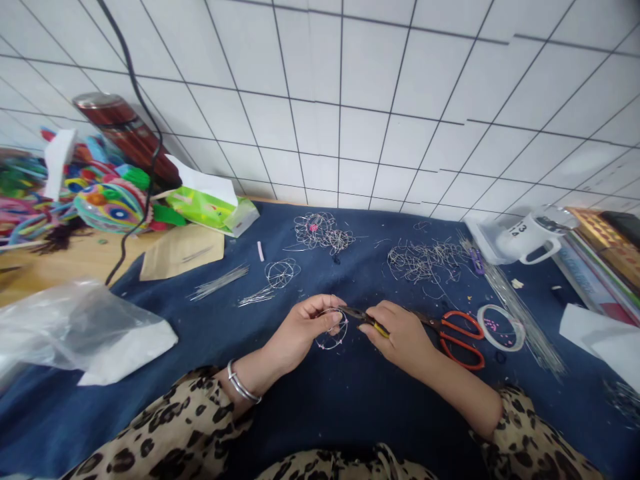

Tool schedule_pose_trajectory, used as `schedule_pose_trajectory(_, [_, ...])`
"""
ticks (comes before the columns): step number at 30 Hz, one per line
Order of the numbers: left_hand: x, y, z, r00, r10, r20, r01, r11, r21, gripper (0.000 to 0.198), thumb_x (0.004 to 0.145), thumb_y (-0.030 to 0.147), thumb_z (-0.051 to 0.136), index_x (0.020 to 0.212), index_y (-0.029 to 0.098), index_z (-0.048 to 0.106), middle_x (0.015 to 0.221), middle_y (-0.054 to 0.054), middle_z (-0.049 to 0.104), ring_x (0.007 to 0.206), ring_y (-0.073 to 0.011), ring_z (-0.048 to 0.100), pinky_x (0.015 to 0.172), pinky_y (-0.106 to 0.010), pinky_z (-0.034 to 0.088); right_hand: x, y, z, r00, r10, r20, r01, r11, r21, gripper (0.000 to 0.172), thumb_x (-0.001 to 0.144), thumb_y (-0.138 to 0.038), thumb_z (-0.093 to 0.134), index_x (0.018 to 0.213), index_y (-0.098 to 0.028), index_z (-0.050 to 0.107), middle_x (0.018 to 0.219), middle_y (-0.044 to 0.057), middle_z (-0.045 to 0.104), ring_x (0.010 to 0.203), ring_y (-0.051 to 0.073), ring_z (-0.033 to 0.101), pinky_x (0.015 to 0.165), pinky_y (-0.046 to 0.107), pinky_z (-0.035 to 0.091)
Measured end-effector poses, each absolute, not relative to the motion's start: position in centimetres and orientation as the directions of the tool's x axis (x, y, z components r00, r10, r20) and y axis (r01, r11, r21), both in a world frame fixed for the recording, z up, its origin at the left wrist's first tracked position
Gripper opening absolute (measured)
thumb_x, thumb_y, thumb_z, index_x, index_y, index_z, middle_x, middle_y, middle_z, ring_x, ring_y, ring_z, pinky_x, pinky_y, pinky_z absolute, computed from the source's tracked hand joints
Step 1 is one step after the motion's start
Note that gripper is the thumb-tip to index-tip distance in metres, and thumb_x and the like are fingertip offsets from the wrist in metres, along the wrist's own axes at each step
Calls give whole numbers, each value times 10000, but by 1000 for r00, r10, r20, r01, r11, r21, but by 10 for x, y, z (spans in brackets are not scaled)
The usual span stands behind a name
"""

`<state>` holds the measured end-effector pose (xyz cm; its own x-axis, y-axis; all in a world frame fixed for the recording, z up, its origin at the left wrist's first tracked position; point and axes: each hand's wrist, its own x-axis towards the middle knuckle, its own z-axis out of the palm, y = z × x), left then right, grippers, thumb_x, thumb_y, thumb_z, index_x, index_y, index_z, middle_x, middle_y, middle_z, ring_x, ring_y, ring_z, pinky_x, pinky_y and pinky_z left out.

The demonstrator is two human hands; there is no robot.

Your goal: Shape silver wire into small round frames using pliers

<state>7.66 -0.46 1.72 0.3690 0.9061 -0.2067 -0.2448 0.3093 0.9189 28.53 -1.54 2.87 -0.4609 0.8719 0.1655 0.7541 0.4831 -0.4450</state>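
Note:
My left hand (pixel 305 327) pinches a small round wire frame (pixel 333 331) with tiny pink beads, just above the dark blue cloth (pixel 325 413). My right hand (pixel 400 333) is closed round small pliers (pixel 365 315) with yellow on the handle; the jaws point left and touch the wire frame. Both hands rest on the cloth in front of me. A silver bangle (pixel 243 385) sits on my left wrist.
Orange-handled scissors (pixel 457 337) lie right of my right hand, beside a tape roll (pixel 501 328). Loose wire tangles (pixel 425 260), finished wire balls (pixel 320 231) and straight wire bundles (pixel 217 283) lie farther back. A white mug (pixel 530 237), a plastic bag (pixel 75 327) and a tissue pack (pixel 210 207) flank the cloth.

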Motion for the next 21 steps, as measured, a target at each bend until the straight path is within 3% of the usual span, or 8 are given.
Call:
schedule_pose_trajectory(7, [76,-5,17,375,899,-225,-224,323,919,107,799,233,609,794,130,581,630,4,555,580,-87,505,596,-226,415,283,-17,28,-457,869,191,760,493,-423,224,876,-366,454,918,-187,582,810,49,571,783,155,534,729,270,420])
schedule_pose_trajectory(15, [76,-3,23,503,816,-285,-361,498,788,90,816,209,591,817,127,554,810,-48,620,656,-106,578,579,-217,449,284,-17,25,-466,855,227,754,518,-403,216,873,-357,461,914,-181,580,808,51,572,791,158,537,736,277,426])
schedule_pose_trajectory(21, [74,-1,19,512,807,-295,-401,528,749,122,772,170,643,841,132,549,784,-36,631,635,-105,600,626,-239,469,283,-16,25,-465,848,253,745,529,-406,207,867,-349,472,920,-180,582,819,55,576,784,157,537,730,277,431])
